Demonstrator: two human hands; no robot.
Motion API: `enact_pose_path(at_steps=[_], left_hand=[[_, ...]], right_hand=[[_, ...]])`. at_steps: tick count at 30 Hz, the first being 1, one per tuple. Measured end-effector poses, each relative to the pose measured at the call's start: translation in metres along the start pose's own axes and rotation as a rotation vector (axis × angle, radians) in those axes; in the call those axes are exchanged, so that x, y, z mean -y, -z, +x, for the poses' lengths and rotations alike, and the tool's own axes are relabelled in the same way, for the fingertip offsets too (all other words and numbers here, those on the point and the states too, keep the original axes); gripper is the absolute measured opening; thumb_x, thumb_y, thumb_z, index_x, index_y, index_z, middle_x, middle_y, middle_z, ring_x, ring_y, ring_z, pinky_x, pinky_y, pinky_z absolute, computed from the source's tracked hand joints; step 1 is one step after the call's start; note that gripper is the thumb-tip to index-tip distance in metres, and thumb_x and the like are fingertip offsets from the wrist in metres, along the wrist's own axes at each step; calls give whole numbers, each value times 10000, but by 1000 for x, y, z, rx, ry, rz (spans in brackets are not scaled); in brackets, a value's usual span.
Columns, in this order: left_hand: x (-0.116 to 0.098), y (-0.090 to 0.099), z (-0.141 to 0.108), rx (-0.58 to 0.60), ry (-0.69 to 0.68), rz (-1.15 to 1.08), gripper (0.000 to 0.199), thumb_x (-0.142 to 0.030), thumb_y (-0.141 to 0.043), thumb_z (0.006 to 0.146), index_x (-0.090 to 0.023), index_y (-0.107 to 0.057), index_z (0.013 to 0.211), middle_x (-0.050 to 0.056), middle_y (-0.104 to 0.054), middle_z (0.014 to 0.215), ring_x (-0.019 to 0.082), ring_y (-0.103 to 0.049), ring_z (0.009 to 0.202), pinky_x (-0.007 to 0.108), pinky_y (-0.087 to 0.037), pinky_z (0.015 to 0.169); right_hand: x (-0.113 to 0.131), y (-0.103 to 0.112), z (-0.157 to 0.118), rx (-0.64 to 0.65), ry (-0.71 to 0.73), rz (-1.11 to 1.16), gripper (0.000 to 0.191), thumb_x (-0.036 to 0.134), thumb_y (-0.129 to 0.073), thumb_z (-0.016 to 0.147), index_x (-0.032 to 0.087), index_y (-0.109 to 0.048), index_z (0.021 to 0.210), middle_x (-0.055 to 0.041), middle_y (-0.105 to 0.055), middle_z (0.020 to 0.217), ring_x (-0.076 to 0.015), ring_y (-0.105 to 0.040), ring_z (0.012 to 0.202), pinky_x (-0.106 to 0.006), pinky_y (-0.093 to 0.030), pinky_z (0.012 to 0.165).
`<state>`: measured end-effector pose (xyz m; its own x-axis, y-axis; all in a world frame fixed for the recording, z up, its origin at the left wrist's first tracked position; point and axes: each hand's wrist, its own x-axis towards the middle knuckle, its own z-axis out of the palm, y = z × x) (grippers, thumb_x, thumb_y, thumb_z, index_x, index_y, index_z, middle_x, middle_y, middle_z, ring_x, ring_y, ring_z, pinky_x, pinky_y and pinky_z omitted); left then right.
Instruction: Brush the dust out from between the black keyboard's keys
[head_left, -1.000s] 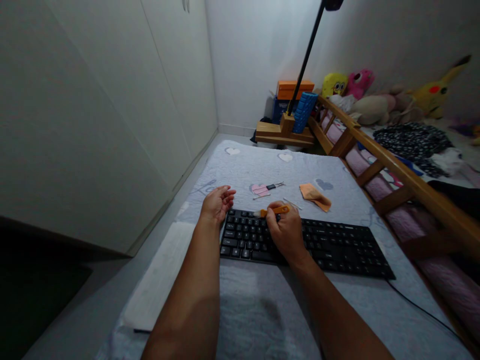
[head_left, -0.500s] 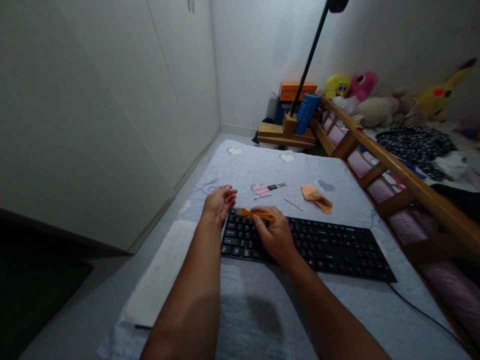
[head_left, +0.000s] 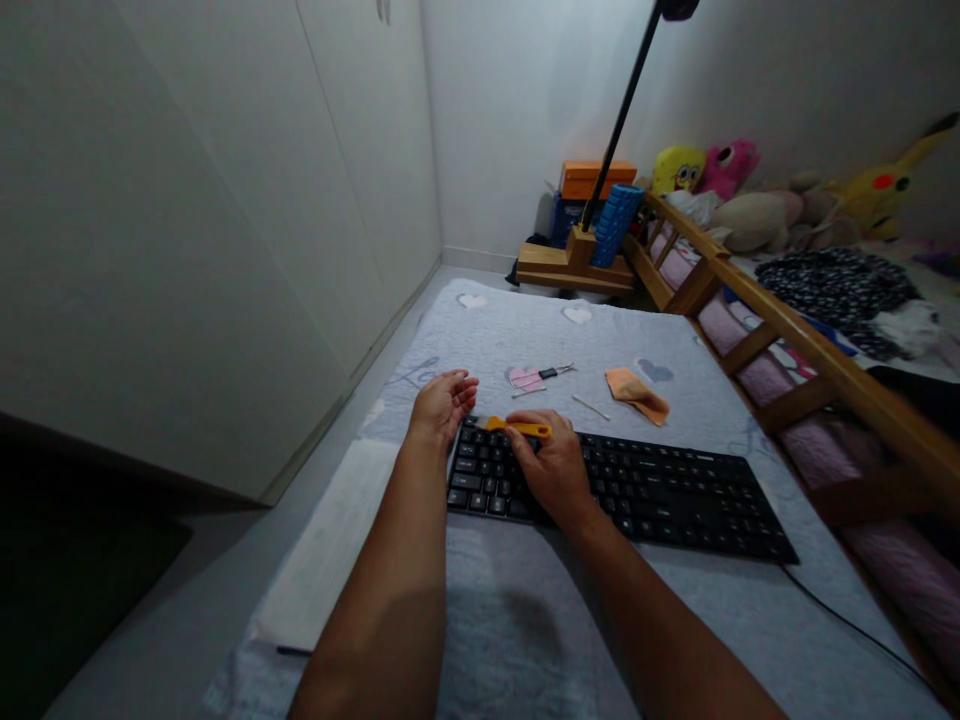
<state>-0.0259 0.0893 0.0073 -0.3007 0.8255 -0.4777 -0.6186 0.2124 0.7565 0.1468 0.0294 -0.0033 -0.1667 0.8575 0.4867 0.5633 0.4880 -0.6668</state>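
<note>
A black keyboard (head_left: 660, 495) lies across the patterned cloth in front of me. My right hand (head_left: 553, 460) is closed around the yellow handle of a small brush (head_left: 517, 428), whose bristles point left over the keyboard's top left keys. At the keyboard's upper left corner rests my left hand (head_left: 442, 405), palm turned to the right, fingers loosely bent and apart with nothing in them. Beyond the keyboard lie cotton swabs (head_left: 591, 407), tweezers (head_left: 555, 372) with a dark middle part, and a folded orange cloth (head_left: 637, 394).
A pale flat board or box (head_left: 330, 540) lies left of my left forearm. The keyboard cable (head_left: 855, 625) runs off to the lower right. A wooden bed rail (head_left: 795, 310) borders the right side, and a white cabinet (head_left: 225, 220) stands on the left.
The brush's bristles have shifted slightly against the keys at the keyboard's upper left corner. Both hands stay in nearly the same place; the whole view has moved a little.
</note>
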Motion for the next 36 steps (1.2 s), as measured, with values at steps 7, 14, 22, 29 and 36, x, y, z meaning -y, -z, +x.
enact_pose_path(at_steps=[7,14,22,29,36], left_hand=[[1,1,0,-9,4,-29,72,-82,-648,802,-138,-621,838,52,-691,696,85,-598,506,169,-482,513],[1,3,3,-28,-5,-100,55,-85,-616,821,-140,-615,831,40,-682,702,76,-607,540,163,-488,541],[3,5,6,-8,-16,-117,61,-80,-601,835,-138,-613,851,43,-685,713,77,-607,534,166,-488,529],[3,5,5,-13,-14,-119,64,-77,-608,826,-140,-613,842,42,-683,709,77,-610,536,166,-492,536],[2,4,2,-24,-7,-143,99,-64,-622,800,-142,-610,859,38,-688,729,75,-614,552,166,-494,557]], right_hand=[[0,-1,0,-24,-24,-46,167,275,-612,949,230,-755,1022,-79,-739,993,-244,-658,983,-408,-463,916],[3,-1,1,7,-26,-17,153,277,-601,939,235,-744,969,-70,-742,958,-241,-659,952,-403,-463,901],[-1,7,9,-32,-24,8,192,322,-549,952,224,-714,934,-73,-751,953,-244,-665,950,-410,-456,907],[1,9,18,33,-6,-76,162,290,-569,931,215,-713,936,-77,-748,914,-248,-669,925,-411,-456,899],[11,13,37,163,12,75,174,273,-553,943,217,-715,912,-47,-768,886,-211,-705,870,-352,-504,853]])
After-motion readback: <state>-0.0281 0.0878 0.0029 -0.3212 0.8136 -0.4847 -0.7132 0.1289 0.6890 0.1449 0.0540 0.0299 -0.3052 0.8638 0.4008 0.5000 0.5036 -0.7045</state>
